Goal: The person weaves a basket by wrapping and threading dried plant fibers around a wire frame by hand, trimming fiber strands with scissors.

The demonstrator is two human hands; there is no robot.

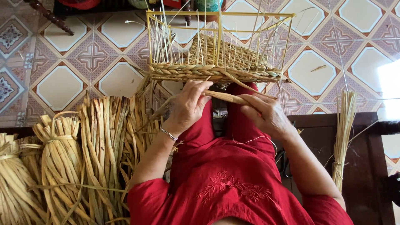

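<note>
Material: dried yellow-tan reed, flat and ribbon-like, worked as a twisted strand (pixel 225 97) that runs from the hands up to the basket.
Basket (pixel 214 62): half woven, on the person's knees, just beyond the hands; a thick braided rim along its near edge, loose upright stakes standing above it.
Frame (pixel 221 15): thin yellow rods, box-shaped, set around the basket and holding the stakes upright.
Left hand (pixel 187 107): fingers curled, closed on the strand near the rim, thumb on top; a thin bracelet at the wrist.
Right hand (pixel 266 114): fingers partly closed, pinching the strand's free end; how tight the grip is I cannot tell.
Strand position: between the two hands, just below the braided rim, touching it.
Handling note: judged from the grip, the twist wants even tension, the left hand pinning the strand against the rim while the right feeds it, so that the braid lies flat and no stake is pulled askew.
Stock: tied reed bundles (pixel 58 162) at the person's left; a slimmer sheaf (pixel 343 133) on the dark wooden bench (pixel 366 166) at the right.
Floor (pixel 58 87): patterned tiles.
</note>
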